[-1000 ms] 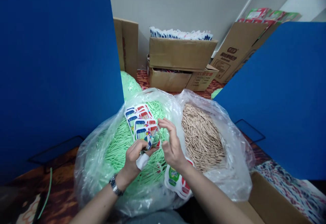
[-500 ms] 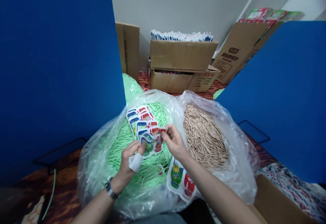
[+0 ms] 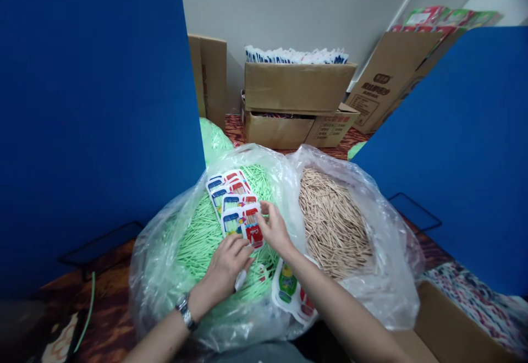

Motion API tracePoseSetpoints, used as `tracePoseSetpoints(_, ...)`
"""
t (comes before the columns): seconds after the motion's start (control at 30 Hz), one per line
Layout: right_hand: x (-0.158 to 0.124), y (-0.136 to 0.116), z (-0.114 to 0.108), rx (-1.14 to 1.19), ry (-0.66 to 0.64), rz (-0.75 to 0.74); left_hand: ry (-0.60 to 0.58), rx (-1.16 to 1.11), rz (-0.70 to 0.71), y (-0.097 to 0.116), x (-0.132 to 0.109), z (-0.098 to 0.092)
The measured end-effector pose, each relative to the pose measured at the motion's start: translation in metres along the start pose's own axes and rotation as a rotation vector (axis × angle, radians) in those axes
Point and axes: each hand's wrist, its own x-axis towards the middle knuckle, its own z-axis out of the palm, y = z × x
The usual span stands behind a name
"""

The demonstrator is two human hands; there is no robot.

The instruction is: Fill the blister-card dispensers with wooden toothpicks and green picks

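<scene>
Green thin sticks [image 3: 198, 242] fill a clear plastic bag [image 3: 152, 297] in front of me. On them lies a fanned pile of printed cards with windows showing sticks inside; the front stick packet [image 3: 253, 234] has blue and red can pictures, the red one reading "Cola". My left hand [image 3: 231, 261] rests at that packet's lower edge, fingers stretched over it. At its right edge is my right hand [image 3: 274, 228], fingers apart and touching the edge. Below my right forearm, a larger printed card [image 3: 286, 283] with green and red bottles is partly covered.
Brown sticks [image 3: 334, 225] fill a second clear bag on the right. Cardboard boxes [image 3: 299, 88] holding packets stand stacked at the back. Blue panels [image 3: 91, 104] flank both sides. An open carton [image 3: 449, 324] sits at lower right beside many striped packets [image 3: 474, 302].
The packet bent between both hands now lies flat on the front of the pile. My left hand has turned palm down and shifted right; my right hand has loosened its pinch.
</scene>
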Motion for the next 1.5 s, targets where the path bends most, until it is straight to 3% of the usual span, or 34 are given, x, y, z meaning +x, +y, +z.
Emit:
tracePoseSetpoints(0.07,-0.007,-0.003,-0.031,-0.160,-0.065,-0.110,-0.161,0.048,-0.013,-0.003,-0.002,0.007)
tracePoseSetpoints(0.13,-0.019,0.000,-0.069,-0.363,-0.199,-0.154,-0.243,0.074,-0.044,-0.006,-0.005,0.013)
tracePoseSetpoints(0.23,-0.043,0.017,-0.121,-0.741,-0.426,0.014,-0.273,0.085,-0.061,-0.011,-0.006,0.018)
tracePoseSetpoints(0.33,-0.063,0.044,-0.147,-0.944,-0.550,0.185,-0.293,0.116,-0.043,-0.014,-0.002,0.019)
tracePoseSetpoints(0.5,-0.074,0.078,-0.143,-0.714,-0.588,0.183,-0.339,0.110,-0.027,-0.016,0.008,0.013)
tracePoseSetpoints(0.7,-0.073,0.084,-0.138,-0.688,-0.479,0.115,-0.310,0.040,-0.060,-0.018,0.012,0.011)
tracePoseSetpoints(0.87,-0.073,0.053,-0.147,-0.796,-0.337,0.121,-0.259,-0.232,-0.211,0.004,0.023,0.012)
tracePoseSetpoints(0.97,-0.075,0.016,-0.152,-0.677,-0.276,0.019,-0.306,-0.417,-0.306,0.024,0.027,0.020)
tracePoseSetpoints(1.1,-0.077,-0.012,-0.151,-0.504,-0.311,-0.017,-0.389,-0.548,-0.270,0.040,0.020,0.037)
tracePoseSetpoints(1.2,-0.076,0.011,-0.149,-0.562,-0.303,0.054,-0.381,-0.542,-0.283,0.042,0.016,0.045)
tracePoseSetpoints(1.37,-0.076,0.073,-0.143,-0.621,-0.429,0.155,-0.381,-0.551,-0.262,0.040,0.012,0.048)
tracePoseSetpoints(1.5,-0.079,0.086,-0.139,-0.703,-0.451,0.106,-0.377,-0.583,-0.262,0.039,0.008,0.051)
